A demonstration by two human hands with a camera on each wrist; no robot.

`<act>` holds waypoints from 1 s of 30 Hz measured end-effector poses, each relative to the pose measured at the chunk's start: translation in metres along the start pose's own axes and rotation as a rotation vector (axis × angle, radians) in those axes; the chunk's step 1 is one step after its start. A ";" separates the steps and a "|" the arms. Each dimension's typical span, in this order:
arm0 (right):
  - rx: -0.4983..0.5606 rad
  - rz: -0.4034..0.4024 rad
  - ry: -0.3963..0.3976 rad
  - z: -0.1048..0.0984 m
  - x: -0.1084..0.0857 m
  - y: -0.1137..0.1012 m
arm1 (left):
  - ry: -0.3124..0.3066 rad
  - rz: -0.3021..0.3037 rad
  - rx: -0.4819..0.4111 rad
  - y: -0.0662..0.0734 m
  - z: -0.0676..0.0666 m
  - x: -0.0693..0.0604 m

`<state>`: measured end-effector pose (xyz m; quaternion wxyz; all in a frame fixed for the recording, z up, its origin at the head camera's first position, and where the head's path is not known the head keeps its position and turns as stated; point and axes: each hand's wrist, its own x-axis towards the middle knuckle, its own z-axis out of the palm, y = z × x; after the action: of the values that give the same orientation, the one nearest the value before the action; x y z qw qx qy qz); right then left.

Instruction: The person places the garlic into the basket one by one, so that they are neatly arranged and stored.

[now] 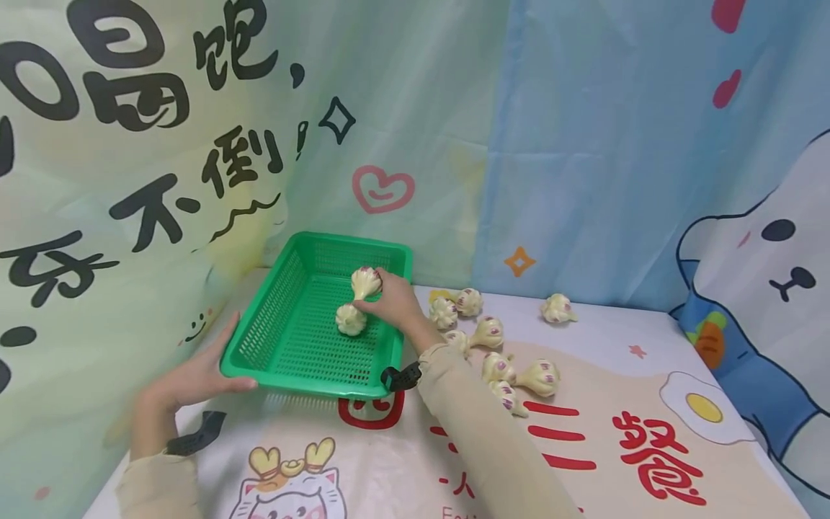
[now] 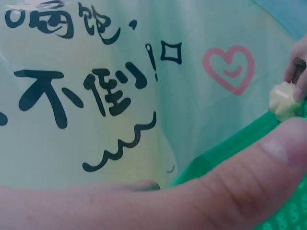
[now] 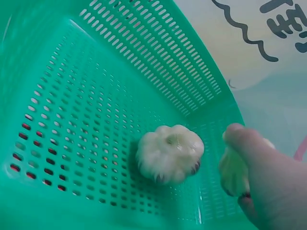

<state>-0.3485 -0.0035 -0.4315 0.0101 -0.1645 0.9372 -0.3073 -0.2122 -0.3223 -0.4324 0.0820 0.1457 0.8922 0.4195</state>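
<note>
My right hand [image 1: 395, 303] pinches a garlic bulb [image 1: 366, 282] above the green plastic basket [image 1: 279, 383]. In the right wrist view, the thumb lies across that held garlic [image 3: 233, 172], which is partly covered by the hand [image 3: 278, 187]. Another garlic bulb [image 1: 351, 320] rests on the basket floor, just below the held one; it shows large in the right wrist view [image 3: 170, 154]. At the basket's near left corner, my left hand [image 1: 201, 371] touches the outside, its thumb stretched along the front and its fingers straight beside the left wall. The left wrist view shows its thumb [image 2: 230, 182] large.
Several garlic bulbs [image 1: 499, 367] lie on the printed tablecloth [image 1: 622, 375] right of the basket. One bulb [image 1: 558, 308] sits apart near the back edge. A printed curtain [image 1: 428, 108] hangs close behind the basket and along the left side.
</note>
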 end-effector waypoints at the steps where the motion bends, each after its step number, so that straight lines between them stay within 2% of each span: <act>1: -0.023 0.001 0.004 0.002 0.000 0.000 | 0.009 0.005 0.005 0.000 0.000 -0.001; 18: -0.365 0.032 0.010 0.015 0.006 -0.012 | 0.006 -0.032 0.017 -0.006 0.000 -0.001; 23: -0.407 0.025 0.013 0.017 0.008 -0.018 | 0.009 -0.048 0.017 -0.007 0.001 -0.002; 30: -0.471 0.061 0.045 0.019 0.009 -0.025 | 0.012 -0.048 0.018 -0.011 0.001 -0.002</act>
<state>-0.3469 -0.0359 -0.4322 -0.0402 -0.1270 0.9876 -0.0833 -0.2120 -0.3285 -0.4417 0.0852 0.1223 0.8997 0.4103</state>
